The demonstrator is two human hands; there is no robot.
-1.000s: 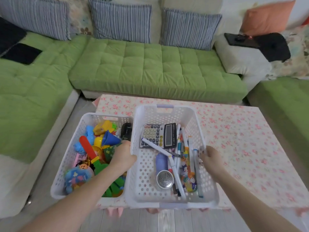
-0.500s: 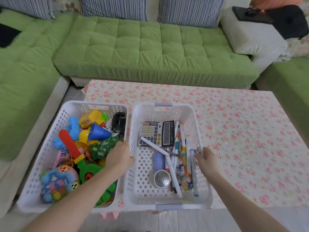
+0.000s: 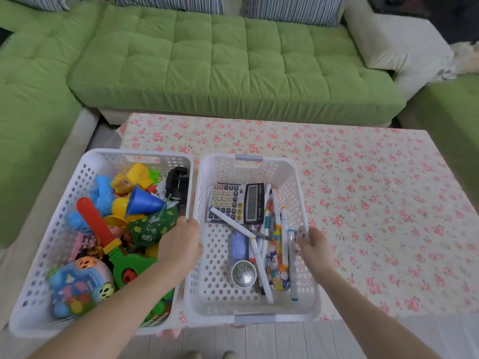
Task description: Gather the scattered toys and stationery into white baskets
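On the desk [image 3: 375, 203]: left hand [image 3: 181, 244] and right hand [image 3: 314, 248] are gripping opposite rims of the stationery basket [image 3: 215, 294].

I see the toy basket [image 3: 85, 161] at the table's [image 3: 363, 203] near left end, the stationery basket [image 3: 295, 177] just right of it. Toys [image 3: 145, 200] fill the first; in the second, a calculator [image 3: 233, 202] lies behind the pens [image 3: 283, 229]. Beyond the table stands the sofa [image 3: 220, 60].

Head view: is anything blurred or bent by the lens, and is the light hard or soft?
In the head view the light is soft, without glare or hard shadows; the wide lens bows the sofa and table edges; the fingers of the right hand on the stationery basket are smeared; the calculator is sharp.
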